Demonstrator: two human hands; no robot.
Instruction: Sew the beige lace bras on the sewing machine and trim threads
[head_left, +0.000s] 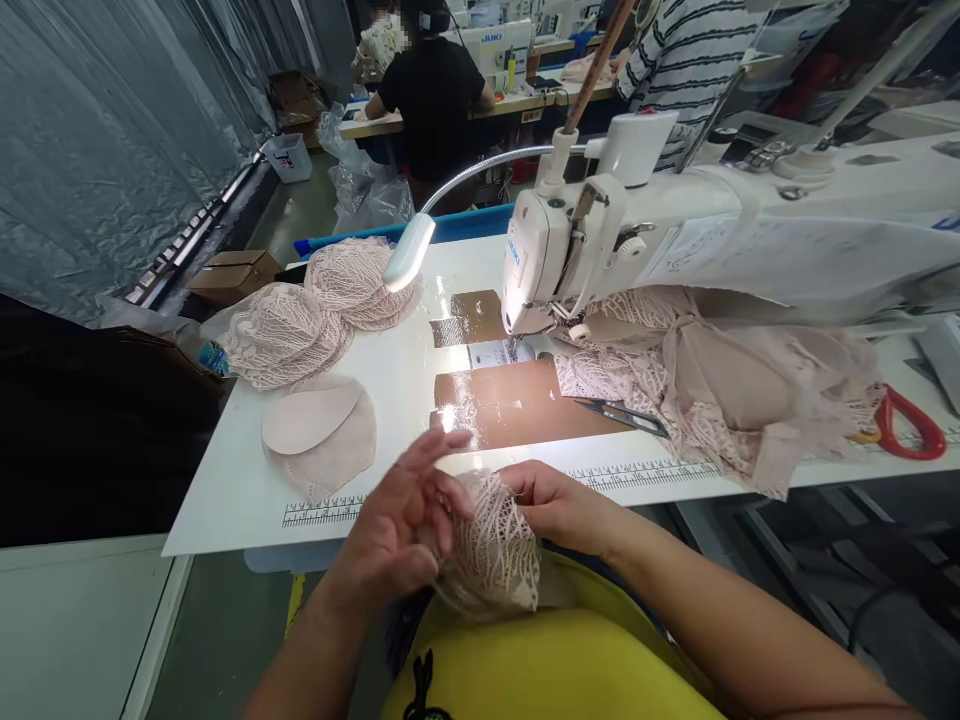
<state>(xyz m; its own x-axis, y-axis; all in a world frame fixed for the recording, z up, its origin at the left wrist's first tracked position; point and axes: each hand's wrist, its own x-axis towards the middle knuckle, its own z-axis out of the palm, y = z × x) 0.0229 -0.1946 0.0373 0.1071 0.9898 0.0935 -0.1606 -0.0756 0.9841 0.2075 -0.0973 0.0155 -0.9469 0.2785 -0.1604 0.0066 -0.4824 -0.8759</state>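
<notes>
We hold the lace cup (491, 550) in both hands, left (394, 535) and right (551, 500), over our lap below the bench (247, 490) edge, where our loosely spread left fingers could let it slip.

Person wears a yellow garment (555, 665) with a black drawstring (422, 685) at front; forearms and hands bare, unsleeved.

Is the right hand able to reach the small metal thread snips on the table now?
Probably yes: the small metal thread snips lie uncovered on the white table beyond the right hand, though it holds a pink lace piece.
</notes>
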